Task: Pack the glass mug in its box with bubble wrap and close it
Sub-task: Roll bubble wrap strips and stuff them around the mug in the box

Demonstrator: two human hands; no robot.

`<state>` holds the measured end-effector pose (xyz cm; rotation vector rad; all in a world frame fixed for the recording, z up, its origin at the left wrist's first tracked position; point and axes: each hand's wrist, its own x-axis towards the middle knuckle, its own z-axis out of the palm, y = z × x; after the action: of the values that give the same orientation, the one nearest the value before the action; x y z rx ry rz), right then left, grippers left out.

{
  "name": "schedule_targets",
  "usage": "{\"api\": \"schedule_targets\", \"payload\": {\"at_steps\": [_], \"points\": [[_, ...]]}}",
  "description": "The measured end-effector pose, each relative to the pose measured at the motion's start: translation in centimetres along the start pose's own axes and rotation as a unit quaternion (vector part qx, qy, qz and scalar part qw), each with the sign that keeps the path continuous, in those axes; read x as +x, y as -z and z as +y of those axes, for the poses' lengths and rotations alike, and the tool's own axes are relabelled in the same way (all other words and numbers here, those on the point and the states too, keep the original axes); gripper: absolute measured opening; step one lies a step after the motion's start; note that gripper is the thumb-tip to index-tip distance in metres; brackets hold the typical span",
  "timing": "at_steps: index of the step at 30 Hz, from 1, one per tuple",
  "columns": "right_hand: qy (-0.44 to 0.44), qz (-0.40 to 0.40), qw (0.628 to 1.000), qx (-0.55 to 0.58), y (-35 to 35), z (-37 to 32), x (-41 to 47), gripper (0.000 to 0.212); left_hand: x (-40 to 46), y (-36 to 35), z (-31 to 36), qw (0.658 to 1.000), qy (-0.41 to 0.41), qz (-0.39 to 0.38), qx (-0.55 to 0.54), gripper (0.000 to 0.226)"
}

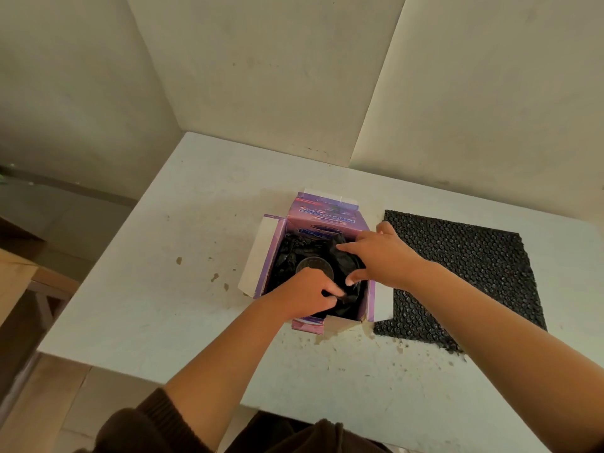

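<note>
A purple box [271, 256] stands open on the white table [163, 289], its flaps spread outward. Inside it sits the glass mug [310, 264], only its round rim showing, wrapped in black bubble wrap [289, 250]. My left hand [307, 294] reaches into the near side of the box and pinches a fold of the black wrap. My right hand [382, 253] lies over the right side of the box with straight fingers pressing on the wrap. The mug's body is hidden.
A second flat sheet of black bubble wrap [474, 273] lies on the table right of the box. The table stands in a corner between pale walls. A wooden piece of furniture [19, 282] stands off the left edge.
</note>
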<state>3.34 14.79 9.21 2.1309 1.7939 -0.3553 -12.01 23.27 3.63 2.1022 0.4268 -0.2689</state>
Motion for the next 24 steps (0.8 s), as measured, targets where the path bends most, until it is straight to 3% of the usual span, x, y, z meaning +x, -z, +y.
{"api": "schedule_targets", "payload": {"at_steps": [3, 8, 13, 17, 24], "points": [[0.009, -0.016, 0.999, -0.038, 0.0, 0.4, -0.1, 0.082, -0.3, 0.8, 0.2, 0.997, 0.035, -0.023, -0.067, 0.03], [-0.01, -0.047, 0.996, -0.069, -0.4, 0.1, 0.7, 0.085, -0.2, 1.0, -1.0, 0.988, 0.009, 0.031, -0.152, 0.025], [-0.031, -0.059, 0.995, -0.08, -1.1, -0.9, 1.4, 0.073, 1.4, 0.8, -0.7, 0.993, -0.024, 0.099, 0.052, 0.071], [-0.051, -0.058, 0.995, -0.065, -1.5, -1.2, 1.3, 0.065, 2.6, 0.6, -1.0, 0.992, -0.031, 0.039, 0.12, 0.109], [-0.063, 0.006, 0.996, 0.059, -1.5, -0.3, -1.3, 0.059, 3.9, 0.3, -1.2, 0.981, -0.07, -0.003, 0.181, 0.115]]}}
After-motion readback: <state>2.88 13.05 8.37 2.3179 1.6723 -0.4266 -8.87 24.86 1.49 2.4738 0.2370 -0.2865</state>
